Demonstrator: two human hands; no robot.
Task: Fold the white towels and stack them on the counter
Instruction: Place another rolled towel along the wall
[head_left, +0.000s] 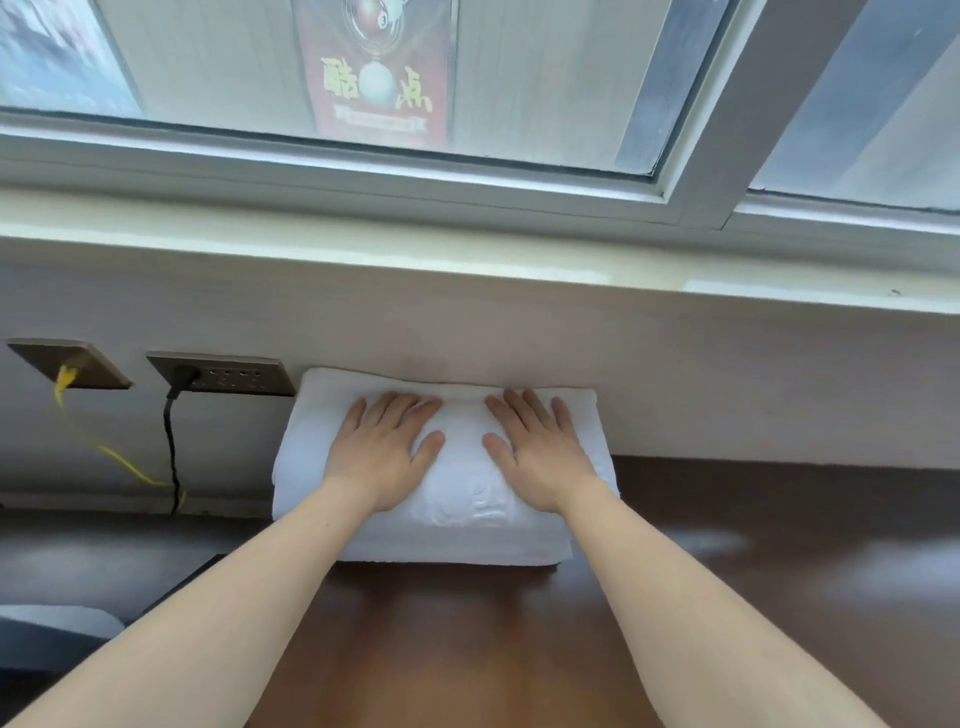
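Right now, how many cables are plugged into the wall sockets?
2. A yellow cable in the far-left socket plate; a black cable at the left end of the wider plate, which sits beside the white towels. Others may be hidden off-frame.

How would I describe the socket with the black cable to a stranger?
Under the window sill, two brown socket plates sit on the white wall, left of the folded towel. It is the wider plate, next to the towel; the other plate holds a yellow cable.
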